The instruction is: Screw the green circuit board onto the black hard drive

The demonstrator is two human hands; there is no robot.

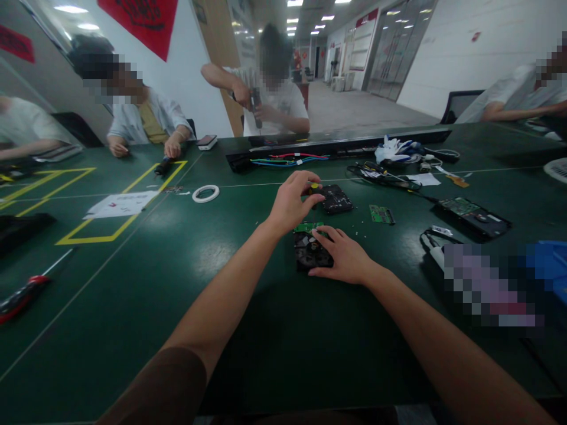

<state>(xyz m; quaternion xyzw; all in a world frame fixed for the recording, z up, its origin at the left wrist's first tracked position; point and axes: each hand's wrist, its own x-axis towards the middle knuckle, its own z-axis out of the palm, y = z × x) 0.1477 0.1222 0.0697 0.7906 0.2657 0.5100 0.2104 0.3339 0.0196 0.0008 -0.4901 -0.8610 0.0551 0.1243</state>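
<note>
Green matte table, smooth with a dull sheen, marked by yellow tape lines at far left; at the near left edge, a screwdriver with red and black handle and thin steel shaft, lying flat and untouched; farther, a white printed sheet and a white tape ring, flat and round; centre, the left hand, fingers closed narrowly around the yellow-topped handle of a small screwdriver held upright, its tip hidden; just below, the hard drive, a black rectangular metal block lying flat on the table near the middle, its green circuit board showing at the far edge; the right hand, fingers spread flat and pressing on the drive to steady it; judged part-way through dismantling: a black cover piece lies apart just beyond, a small green board sits loose to the right, tiny screws are scattered about, yet the drive body looks mostly whole; far right, a second opened drive with bare green board, dark cables, white gloves.
</note>
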